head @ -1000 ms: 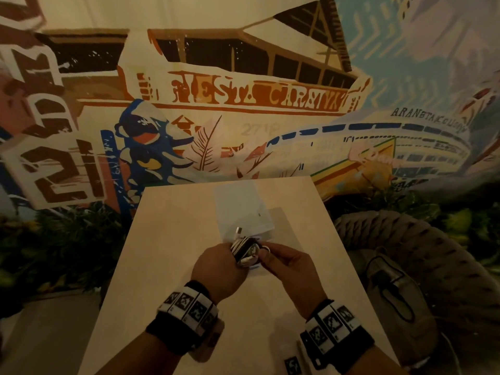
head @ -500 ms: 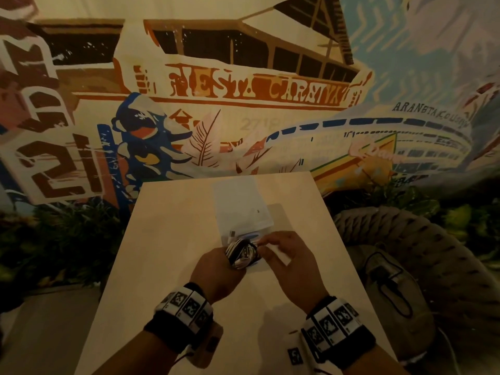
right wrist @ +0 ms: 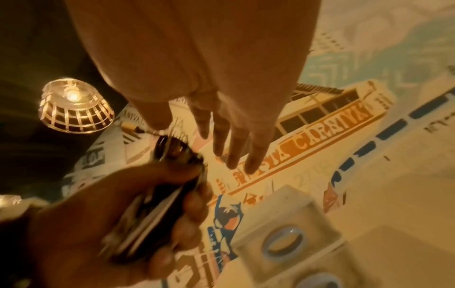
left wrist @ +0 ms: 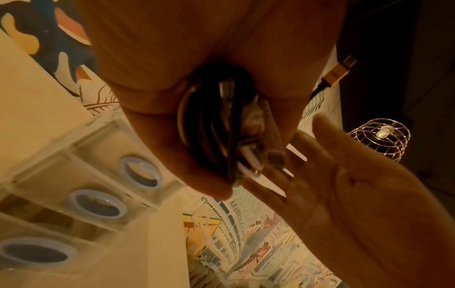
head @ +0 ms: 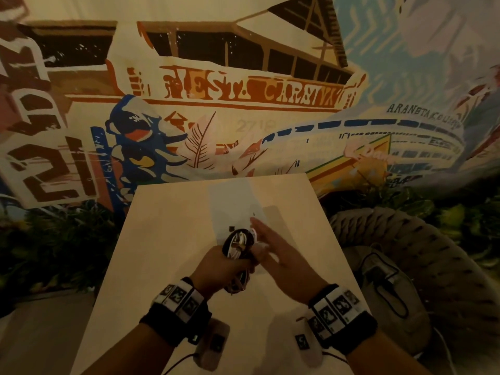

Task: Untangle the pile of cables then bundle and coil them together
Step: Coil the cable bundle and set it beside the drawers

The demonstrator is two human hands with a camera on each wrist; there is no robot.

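left hand (head: 220, 269): curled round the coiled cable bundle (head: 239, 243), fingers and thumb clamped on its lower half, held up above the table (head: 162, 239)
cable bundle: black and white cables wound into a tight oval coil, standing on edge in the left hand; the upper loop sticks out past the fingers; in the left wrist view the strands run side by side between thumb and fingers (left wrist: 214, 126)
loose plug: a gold-coloured connector on a short black lead (left wrist: 338, 73) pokes out beyond the hand in the left wrist view; which cable it ends I cannot tell
right hand (head: 281, 253): open, fingers straight and close together, holding nothing; it lies just beside the bundle on its right, fingertips pointing away from the person; whether it touches the coil I cannot tell
right wrist view: the straight fingers (right wrist: 236, 140) reach forward, the left hand with the coil (right wrist: 172, 155) below them and blurred
table: pale top, with a clear plastic bag (head: 235, 204) lying flat on it just beyond the hands
wrists: dark bands with black-and-white marker squares on both
surroundings: painted mural (head: 243, 90) on the wall behind; a thick woven rope seat (head: 405, 244) to the right of the table; a wire-cage lamp (right wrist: 74, 105) lit overhead
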